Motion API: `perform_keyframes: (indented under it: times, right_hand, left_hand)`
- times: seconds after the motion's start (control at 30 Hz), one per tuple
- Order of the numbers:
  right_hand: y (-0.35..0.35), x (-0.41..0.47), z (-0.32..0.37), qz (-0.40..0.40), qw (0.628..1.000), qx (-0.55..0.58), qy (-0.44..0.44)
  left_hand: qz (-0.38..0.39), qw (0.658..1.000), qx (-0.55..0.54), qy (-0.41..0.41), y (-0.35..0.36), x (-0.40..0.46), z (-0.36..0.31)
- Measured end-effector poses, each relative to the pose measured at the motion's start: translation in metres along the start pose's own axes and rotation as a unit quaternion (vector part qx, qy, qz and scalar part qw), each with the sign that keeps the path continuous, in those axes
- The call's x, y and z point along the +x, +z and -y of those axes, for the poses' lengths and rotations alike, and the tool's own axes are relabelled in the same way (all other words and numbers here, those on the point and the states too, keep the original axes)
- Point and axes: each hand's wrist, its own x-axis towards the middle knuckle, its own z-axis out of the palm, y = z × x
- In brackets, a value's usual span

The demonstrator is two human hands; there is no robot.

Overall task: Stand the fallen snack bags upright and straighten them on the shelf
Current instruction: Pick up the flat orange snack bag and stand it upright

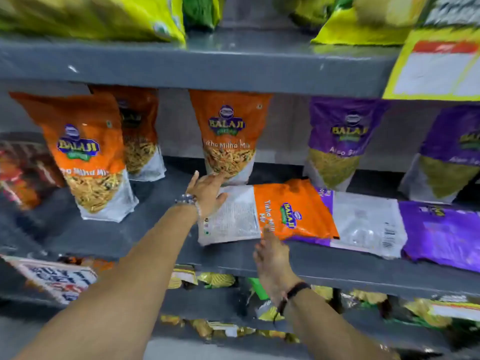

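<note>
Head view. Fallen orange bag (270, 211) lies flat on the grey shelf (109, 237), its top pointing right, overlapping a fallen purple bag (405, 229) beside it. Three orange bags stand upright behind; I judge these set the line to match.

My left hand (207, 193) is open, fingers spread, palm against the fallen orange bag's white bottom end, likely bracing it as a pivot; no closed grip. My right hand (272, 258) is open, reaching over the shelf edge, fingertips at the bag's near edge, holding nothing. Bag sits between both hands.
</note>
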Motion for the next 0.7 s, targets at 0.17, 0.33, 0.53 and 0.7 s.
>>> perform_keyframes:
  times: [0.17,0.33,0.53,0.7]
  right_hand:
    - [0.013,0.015,-0.026,-0.016,0.999,-0.003,0.046]
    - [0.025,0.014,-0.025,0.047,0.996,-0.029,0.068]
    - [0.031,0.015,-0.024,0.054,0.992,-0.101,-0.045]
    - [0.040,0.010,-0.016,0.092,0.946,-0.215,-0.225]
  left_hand:
    - [0.151,0.987,-0.046,-0.021,0.004,0.038,0.019]
    - [0.225,0.959,-0.168,-0.049,0.005,0.053,0.030]
    - [0.222,0.942,-0.250,-0.017,0.000,0.050,0.045]
    - [0.127,0.873,-0.470,-0.013,0.001,0.024,0.072]
